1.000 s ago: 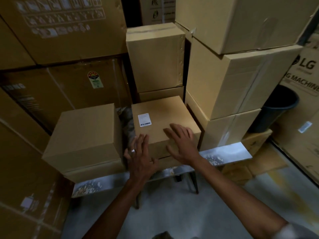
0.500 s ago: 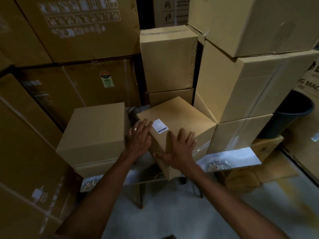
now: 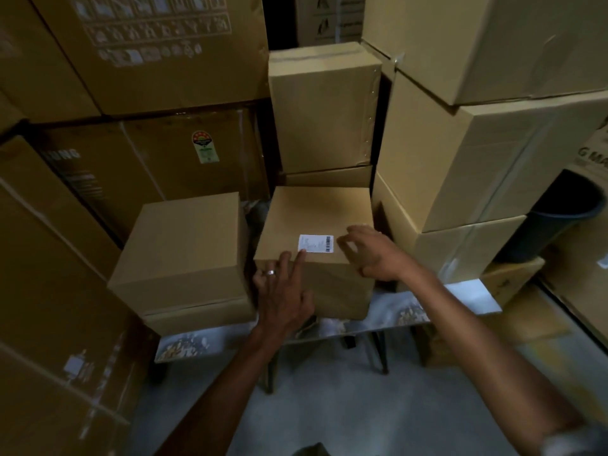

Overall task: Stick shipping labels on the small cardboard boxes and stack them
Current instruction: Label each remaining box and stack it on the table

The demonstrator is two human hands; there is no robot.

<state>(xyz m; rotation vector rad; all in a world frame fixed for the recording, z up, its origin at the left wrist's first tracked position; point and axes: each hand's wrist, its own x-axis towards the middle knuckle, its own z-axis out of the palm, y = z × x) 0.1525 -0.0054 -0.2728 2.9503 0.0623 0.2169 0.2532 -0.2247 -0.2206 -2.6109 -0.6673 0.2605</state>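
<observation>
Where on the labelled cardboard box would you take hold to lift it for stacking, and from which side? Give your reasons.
Probably grip the labelled box by its left and right walls, one palm on each, reaching in from the front. It has no handles, its back sits close to the box stack behind, and the plain box leaves a gap on its left. The left hand and right hand are already there.

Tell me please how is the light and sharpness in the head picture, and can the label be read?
Head view: dim overall, brightest on the middle box and table edge; corners fall dark. Wide-angle bending curves the side stacks. The right hand is slightly blurred. On the label the barcode shows, but the text is too small to read.
</observation>
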